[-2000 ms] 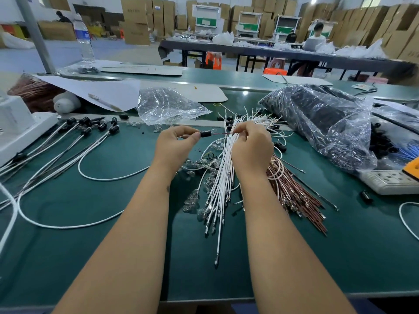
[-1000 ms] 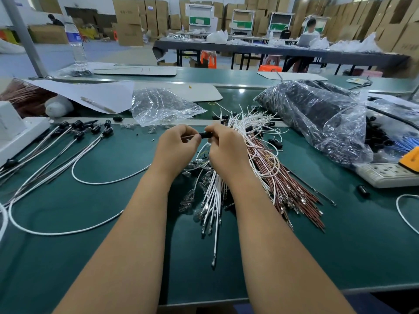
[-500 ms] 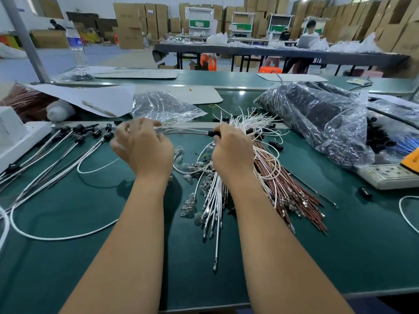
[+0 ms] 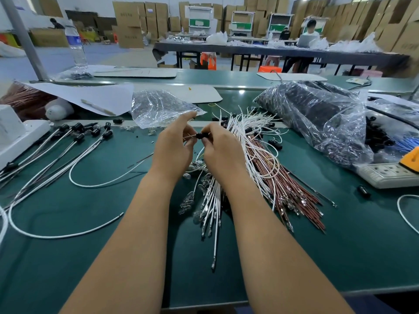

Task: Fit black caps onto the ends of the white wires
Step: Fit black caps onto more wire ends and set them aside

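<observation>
Both hands meet above the green table (image 4: 340,257). My right hand (image 4: 220,150) pinches a small black cap (image 4: 200,135) between thumb and fingers. My left hand (image 4: 173,148) pinches the thin end of a wire (image 4: 188,137) right beside the cap, index finger raised. Under the hands lies a bundle of white wires (image 4: 244,141) with metal tips, next to brown wires (image 4: 292,191). Several white wires with black caps fitted (image 4: 77,138) lie spread at the left. Loose black caps (image 4: 275,141) are scattered by the bundle.
A large clear bag of black parts (image 4: 317,116) sits at the right, a small clear bag (image 4: 158,107) behind the hands. A power strip (image 4: 390,175) lies at the far right, a white device (image 4: 13,134) at the left, with paper (image 4: 90,96) and a water bottle (image 4: 76,46) behind.
My left hand had swung out to the left along a wire; it has come back to the middle and now meets my right hand at the black cap.
</observation>
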